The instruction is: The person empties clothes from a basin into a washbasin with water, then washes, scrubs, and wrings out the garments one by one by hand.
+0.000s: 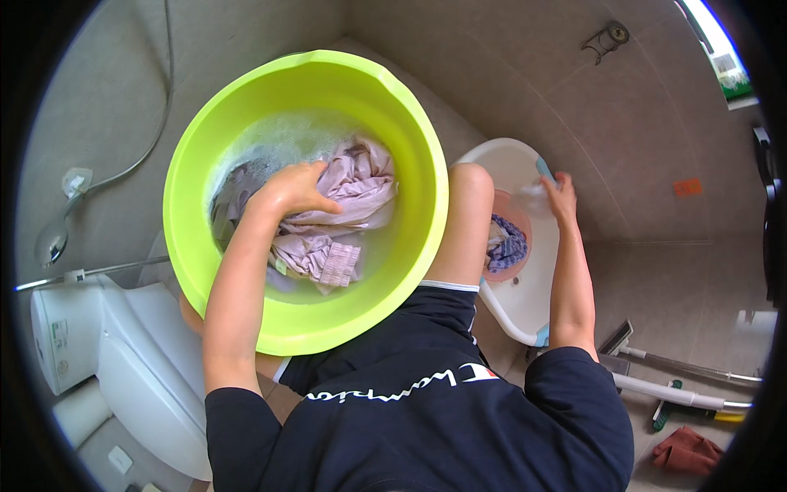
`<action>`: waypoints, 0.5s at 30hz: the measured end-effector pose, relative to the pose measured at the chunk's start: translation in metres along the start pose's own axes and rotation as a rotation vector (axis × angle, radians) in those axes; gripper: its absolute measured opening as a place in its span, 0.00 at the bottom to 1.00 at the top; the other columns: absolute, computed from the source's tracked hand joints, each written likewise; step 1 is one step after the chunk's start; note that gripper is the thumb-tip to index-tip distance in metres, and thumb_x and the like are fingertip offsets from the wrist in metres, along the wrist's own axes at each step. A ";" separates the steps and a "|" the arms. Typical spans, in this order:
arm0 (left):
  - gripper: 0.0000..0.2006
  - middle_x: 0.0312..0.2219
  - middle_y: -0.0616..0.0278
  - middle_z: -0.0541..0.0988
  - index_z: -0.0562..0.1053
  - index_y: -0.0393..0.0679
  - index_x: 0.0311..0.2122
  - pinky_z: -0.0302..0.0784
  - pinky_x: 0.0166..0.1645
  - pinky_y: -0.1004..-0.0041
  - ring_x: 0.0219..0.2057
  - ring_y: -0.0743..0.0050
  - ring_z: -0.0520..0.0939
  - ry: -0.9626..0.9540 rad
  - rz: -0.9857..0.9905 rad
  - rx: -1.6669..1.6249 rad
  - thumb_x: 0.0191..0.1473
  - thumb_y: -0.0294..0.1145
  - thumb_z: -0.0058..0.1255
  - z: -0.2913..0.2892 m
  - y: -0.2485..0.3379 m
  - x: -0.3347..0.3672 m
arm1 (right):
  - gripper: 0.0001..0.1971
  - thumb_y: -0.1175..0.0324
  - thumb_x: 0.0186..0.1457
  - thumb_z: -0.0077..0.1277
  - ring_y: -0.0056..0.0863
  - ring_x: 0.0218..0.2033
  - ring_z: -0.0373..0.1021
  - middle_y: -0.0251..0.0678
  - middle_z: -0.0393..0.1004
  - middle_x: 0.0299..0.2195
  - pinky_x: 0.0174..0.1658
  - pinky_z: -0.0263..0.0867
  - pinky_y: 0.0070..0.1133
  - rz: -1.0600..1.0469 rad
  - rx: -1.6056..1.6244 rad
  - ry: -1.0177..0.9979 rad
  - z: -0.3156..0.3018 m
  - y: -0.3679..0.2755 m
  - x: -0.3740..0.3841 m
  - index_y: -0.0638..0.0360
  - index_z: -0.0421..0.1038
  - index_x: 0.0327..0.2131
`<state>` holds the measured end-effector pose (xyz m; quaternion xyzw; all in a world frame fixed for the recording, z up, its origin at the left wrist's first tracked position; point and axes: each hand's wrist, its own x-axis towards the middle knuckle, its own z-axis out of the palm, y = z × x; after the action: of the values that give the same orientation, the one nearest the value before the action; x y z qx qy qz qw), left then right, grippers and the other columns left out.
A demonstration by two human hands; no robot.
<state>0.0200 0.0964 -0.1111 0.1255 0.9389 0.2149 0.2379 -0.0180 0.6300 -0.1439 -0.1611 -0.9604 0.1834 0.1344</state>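
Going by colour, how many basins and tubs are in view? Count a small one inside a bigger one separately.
Lime-green basin: 1
White tub with blue trim: 1
Pink basin: 1
Total: 3

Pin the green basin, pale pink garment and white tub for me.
Green basin (328, 88): head view, far inner wall.
Pale pink garment (362, 193): head view, crumpled folds near its middle.
White tub (522, 305): head view, bare inside, near end.

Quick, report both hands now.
Left hand: open, thumb apart, over the pale cloth.
Right hand: at the white tub's edge; grip can't be told.
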 end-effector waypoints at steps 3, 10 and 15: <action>0.51 0.44 0.41 0.71 0.57 0.39 0.57 0.59 0.56 0.56 0.50 0.43 0.68 0.147 -0.105 0.264 0.26 0.56 0.63 0.019 0.002 -0.011 | 0.28 0.52 0.43 0.54 0.44 0.48 0.65 0.48 0.69 0.44 0.49 0.61 0.30 -0.050 -0.052 -0.111 0.005 -0.027 -0.002 0.57 0.66 0.47; 0.31 0.32 0.47 0.77 0.68 0.40 0.47 0.65 0.47 0.52 0.39 0.48 0.76 0.229 -0.123 0.298 0.34 0.43 0.56 0.048 -0.032 0.002 | 0.25 0.65 0.46 0.55 0.41 0.46 0.66 0.45 0.69 0.45 0.49 0.62 0.25 -0.862 0.419 -0.439 0.007 -0.296 -0.067 0.59 0.65 0.49; 0.14 0.29 0.52 0.78 0.74 0.36 0.33 0.71 0.38 0.72 0.30 0.62 0.78 0.430 -0.015 -0.763 0.40 0.33 0.51 0.013 -0.042 0.000 | 0.35 0.59 0.39 0.59 0.41 0.43 0.68 0.47 0.70 0.44 0.46 0.64 0.29 -1.255 -0.103 -0.198 0.105 -0.327 -0.131 0.56 0.58 0.53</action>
<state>0.0213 0.0637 -0.1411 -0.0256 0.8212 0.5660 0.0678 -0.0166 0.2627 -0.1348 0.4439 -0.8874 0.0372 0.1190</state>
